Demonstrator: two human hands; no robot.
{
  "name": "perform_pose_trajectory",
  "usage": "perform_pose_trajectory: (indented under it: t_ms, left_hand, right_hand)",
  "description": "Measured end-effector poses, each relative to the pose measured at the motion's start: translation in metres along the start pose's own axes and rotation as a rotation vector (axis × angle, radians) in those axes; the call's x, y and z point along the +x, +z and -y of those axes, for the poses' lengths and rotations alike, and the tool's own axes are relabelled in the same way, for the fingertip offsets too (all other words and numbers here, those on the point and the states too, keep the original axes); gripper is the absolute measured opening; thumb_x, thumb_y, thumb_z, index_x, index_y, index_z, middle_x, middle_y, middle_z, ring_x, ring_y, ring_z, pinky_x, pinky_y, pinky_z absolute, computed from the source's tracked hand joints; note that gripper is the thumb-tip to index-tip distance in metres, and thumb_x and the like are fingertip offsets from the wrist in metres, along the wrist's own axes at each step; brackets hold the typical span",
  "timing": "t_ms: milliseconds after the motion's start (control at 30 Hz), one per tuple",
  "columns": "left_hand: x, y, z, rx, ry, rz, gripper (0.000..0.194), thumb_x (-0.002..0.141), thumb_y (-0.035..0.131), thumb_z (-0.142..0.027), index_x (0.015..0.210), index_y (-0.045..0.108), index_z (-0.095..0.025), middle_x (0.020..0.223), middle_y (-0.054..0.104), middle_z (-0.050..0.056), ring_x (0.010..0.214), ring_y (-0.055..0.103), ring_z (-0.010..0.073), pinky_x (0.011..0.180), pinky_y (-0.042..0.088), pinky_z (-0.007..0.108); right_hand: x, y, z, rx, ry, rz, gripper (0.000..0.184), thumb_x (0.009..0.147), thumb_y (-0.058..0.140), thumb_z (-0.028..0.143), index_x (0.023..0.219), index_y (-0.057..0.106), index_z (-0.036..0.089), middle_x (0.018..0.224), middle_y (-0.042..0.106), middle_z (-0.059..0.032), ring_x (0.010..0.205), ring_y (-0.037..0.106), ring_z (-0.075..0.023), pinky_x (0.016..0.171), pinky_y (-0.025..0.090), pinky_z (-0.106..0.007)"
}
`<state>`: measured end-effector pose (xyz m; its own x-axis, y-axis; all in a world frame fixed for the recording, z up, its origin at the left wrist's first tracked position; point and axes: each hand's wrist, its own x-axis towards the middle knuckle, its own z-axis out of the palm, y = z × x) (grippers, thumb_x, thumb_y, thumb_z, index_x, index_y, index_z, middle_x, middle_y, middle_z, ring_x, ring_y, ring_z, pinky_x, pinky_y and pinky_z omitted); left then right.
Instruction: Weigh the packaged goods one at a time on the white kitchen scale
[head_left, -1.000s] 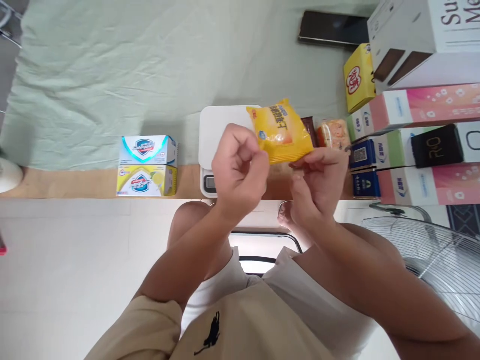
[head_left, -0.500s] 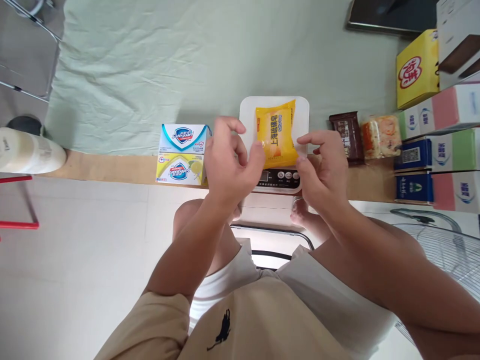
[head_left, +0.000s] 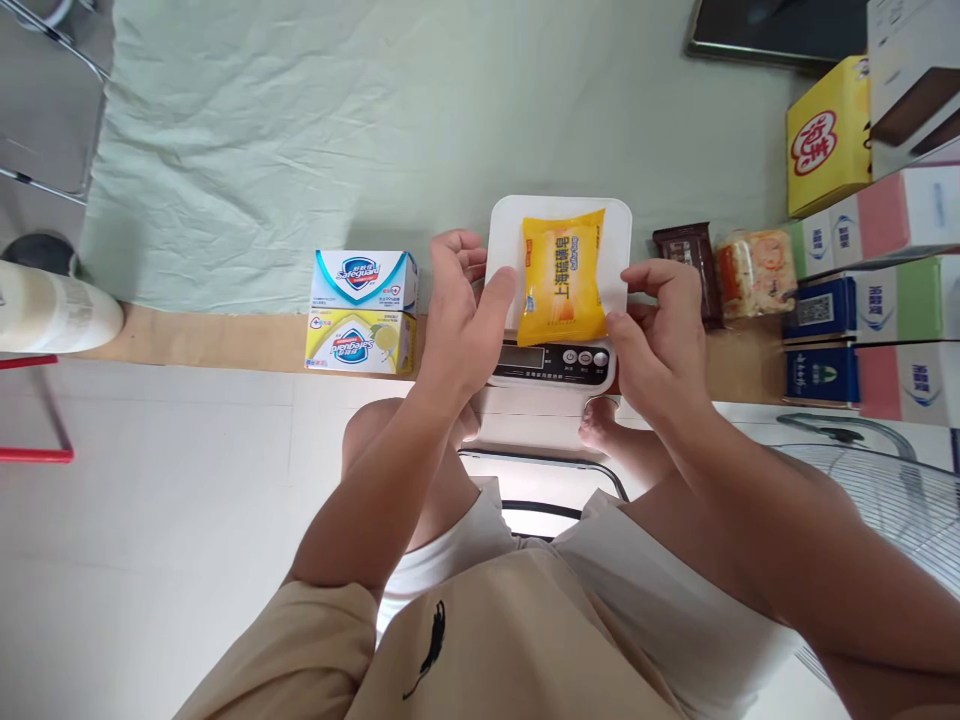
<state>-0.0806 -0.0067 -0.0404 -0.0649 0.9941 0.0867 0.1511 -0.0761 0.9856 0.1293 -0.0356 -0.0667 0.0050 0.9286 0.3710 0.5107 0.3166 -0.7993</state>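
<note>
A yellow packet of soap (head_left: 562,280) lies upright to my view on the white plate of a kitchen scale (head_left: 508,240). My left hand (head_left: 466,315) is closed at the scale's left edge, its thumb on the white rim and its fingers partly hidden beside it. At the right edge, my right hand (head_left: 660,335) pinches the rim between thumb and curled fingers. The scale's dark strip with display and buttons faces me along the table's front edge. Neither hand touches the soap packet.
Two Safeguard soap boxes (head_left: 360,310) stand left of the scale. To the right lie a dark brown packet (head_left: 688,265) and a clear-wrapped snack (head_left: 756,272). Stacked cartons (head_left: 900,300) and a yellow box (head_left: 829,140) line the right end. A white bottle (head_left: 60,308) is far left.
Both hands have come to the scale's sides and taken hold of it, the right one leaving the soap packet's corner. The scale has shifted a little right with the packet on it.
</note>
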Motion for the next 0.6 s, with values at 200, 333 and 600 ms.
perform_pose_trajectory:
  t_ms: [200,333,600]
  left_hand:
    - [-0.003,0.005,0.0,0.132,0.064,0.025,0.033,0.099,0.064,-0.051,0.118,0.048,-0.029,0.119,0.063,0.007,0.114,0.066,0.0227,0.103,0.053,0.042]
    - [-0.009,0.005,-0.004,0.301,0.201,-0.019,0.026,0.097,0.065,-0.046,0.112,0.056,-0.027,0.12,0.062,0.009,0.12,0.062,0.0273,0.108,0.05,0.048]
    - [-0.023,0.009,-0.02,0.411,0.356,0.07,0.018,0.096,0.062,-0.039,0.108,0.065,-0.026,0.111,0.075,0.009,0.121,0.066,0.0295,0.113,0.05,0.048]
  right_hand:
    - [0.002,-0.006,0.007,-0.104,0.036,-0.034,0.031,0.092,0.056,0.024,0.123,0.057,0.028,0.121,0.058,-0.008,0.108,0.064,-0.0217,0.085,0.06,-0.04]
    - [0.003,-0.007,0.015,-0.151,-0.064,-0.031,0.032,0.09,0.059,0.028,0.122,0.057,0.026,0.122,0.058,-0.0098,0.118,0.06,-0.0269,0.102,0.055,-0.051]
    - [0.005,0.008,0.035,-0.334,-0.116,0.048,0.04,0.093,0.06,0.036,0.133,0.065,0.03,0.126,0.065,-0.0111,0.121,0.063,-0.0311,0.108,0.047,-0.059]
